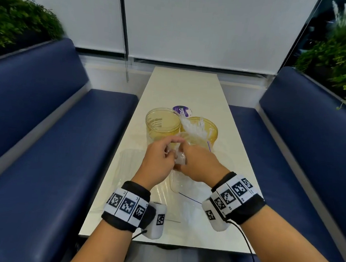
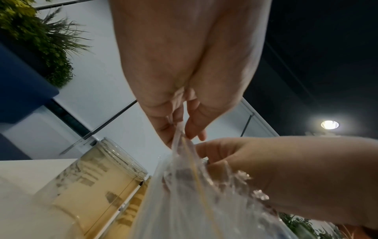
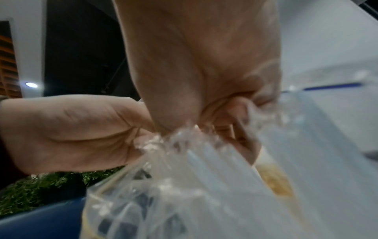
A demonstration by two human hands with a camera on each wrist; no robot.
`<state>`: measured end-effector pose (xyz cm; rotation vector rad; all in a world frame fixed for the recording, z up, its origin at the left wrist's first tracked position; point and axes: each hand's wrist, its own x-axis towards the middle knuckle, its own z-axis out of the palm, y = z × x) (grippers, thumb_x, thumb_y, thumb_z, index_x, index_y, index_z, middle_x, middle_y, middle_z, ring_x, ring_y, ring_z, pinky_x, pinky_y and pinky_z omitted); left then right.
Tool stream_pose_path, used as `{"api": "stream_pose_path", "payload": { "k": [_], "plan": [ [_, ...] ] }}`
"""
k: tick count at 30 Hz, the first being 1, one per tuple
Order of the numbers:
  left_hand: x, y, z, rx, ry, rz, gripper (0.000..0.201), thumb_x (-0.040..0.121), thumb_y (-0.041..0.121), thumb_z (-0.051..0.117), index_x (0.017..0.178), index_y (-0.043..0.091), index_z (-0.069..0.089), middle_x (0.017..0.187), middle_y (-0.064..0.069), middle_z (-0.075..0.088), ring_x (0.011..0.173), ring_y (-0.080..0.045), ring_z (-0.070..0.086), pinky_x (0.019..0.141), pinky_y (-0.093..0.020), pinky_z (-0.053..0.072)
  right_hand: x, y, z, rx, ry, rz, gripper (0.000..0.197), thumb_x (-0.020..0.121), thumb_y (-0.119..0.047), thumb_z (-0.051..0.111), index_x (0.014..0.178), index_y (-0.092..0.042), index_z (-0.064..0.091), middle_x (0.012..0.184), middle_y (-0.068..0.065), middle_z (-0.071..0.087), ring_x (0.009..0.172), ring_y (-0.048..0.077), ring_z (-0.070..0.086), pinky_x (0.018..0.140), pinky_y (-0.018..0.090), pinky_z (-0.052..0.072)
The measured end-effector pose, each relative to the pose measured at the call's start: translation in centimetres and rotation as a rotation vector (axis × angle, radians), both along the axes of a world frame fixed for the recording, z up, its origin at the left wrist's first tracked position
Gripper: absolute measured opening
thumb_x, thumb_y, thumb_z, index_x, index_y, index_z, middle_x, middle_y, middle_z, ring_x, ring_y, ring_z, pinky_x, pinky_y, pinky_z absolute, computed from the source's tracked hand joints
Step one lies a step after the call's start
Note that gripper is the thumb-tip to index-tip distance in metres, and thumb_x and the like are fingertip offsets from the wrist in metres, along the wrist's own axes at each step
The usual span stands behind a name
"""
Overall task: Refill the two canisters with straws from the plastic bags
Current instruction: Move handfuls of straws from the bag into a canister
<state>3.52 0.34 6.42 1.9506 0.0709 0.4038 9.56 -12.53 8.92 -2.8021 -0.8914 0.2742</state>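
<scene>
Two clear yellowish canisters stand open mid-table, the left canister (image 1: 161, 128) (image 2: 96, 179) and the right canister (image 1: 208, 131). A clear plastic bag of white straws (image 1: 190, 130) (image 2: 194, 202) (image 3: 194, 186) slants from my hands towards the right canister's mouth. Just in front of the canisters, my left hand (image 1: 169, 152) (image 2: 180, 129) and my right hand (image 1: 184, 151) (image 3: 223, 129) both pinch the crumpled near end of the bag, fingertips close together. White straws (image 3: 216, 163) show through the plastic. How deep they sit in the canister I cannot tell.
A purple lid (image 1: 182, 110) lies behind the canisters. More clear plastic (image 1: 129, 168) lies flat on the white table (image 1: 183, 87) under my wrists. Blue benches (image 1: 53, 123) flank the table on both sides, with plants behind them.
</scene>
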Motion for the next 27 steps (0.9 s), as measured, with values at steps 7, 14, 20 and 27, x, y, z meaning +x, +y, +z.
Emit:
{"api": "stream_pose_path", "payload": {
  "k": [7, 14, 20, 27],
  "plan": [
    [-0.1, 0.6, -1.0, 0.116, 0.003, 0.101, 0.042, 0.093, -0.009, 0.046, 0.117, 0.017, 0.07, 0.126, 0.004, 0.06, 0.106, -0.006, 0.056, 0.088, -0.002, 0.04, 1.5, -0.3, -1.0, 0.154, 0.142, 0.083, 0.036, 0.084, -0.042, 0.073, 0.108, -0.02, 0.058, 0.105, -0.005, 0.057, 0.088, 0.013, 0.051, 0.077, 0.029, 0.045],
    [-0.1, 0.6, -1.0, 0.09, 0.039, 0.078, 0.044, 0.096, -0.008, 0.038, 0.128, 0.01, 0.064, 0.132, 0.002, 0.056, 0.118, -0.002, 0.048, 0.089, 0.007, 0.029, 2.2, -0.3, -0.8, 0.08, 0.134, 0.119, 0.011, 0.096, -0.032, 0.059, 0.104, -0.024, 0.062, 0.109, -0.003, 0.058, 0.094, 0.019, 0.061, 0.084, 0.039, 0.054],
    [0.0, 0.8, -1.8, 0.034, 0.101, 0.017, 0.053, 0.077, 0.032, 0.073, 0.128, 0.023, 0.061, 0.133, 0.011, 0.048, 0.127, -0.008, 0.049, 0.102, -0.021, 0.039, 2.0, -0.1, 2.0, 0.219, -0.012, 0.125, 0.012, 0.096, -0.022, 0.06, 0.1, -0.016, 0.07, 0.097, 0.004, 0.065, 0.083, 0.019, 0.061, 0.074, 0.032, 0.052],
    [0.9, -1.0, -2.0, 0.223, 0.069, 0.167, 0.053, 0.076, 0.065, 0.07, 0.102, 0.02, 0.063, 0.115, 0.008, 0.049, 0.105, -0.01, 0.054, 0.09, -0.036, 0.052, 0.9, 0.9, 8.1, 0.511, -0.181, 0.233, 0.012, 0.094, -0.031, 0.064, 0.096, -0.02, 0.067, 0.085, -0.004, 0.067, 0.076, 0.01, 0.057, 0.072, 0.027, 0.047]
  ]
}}
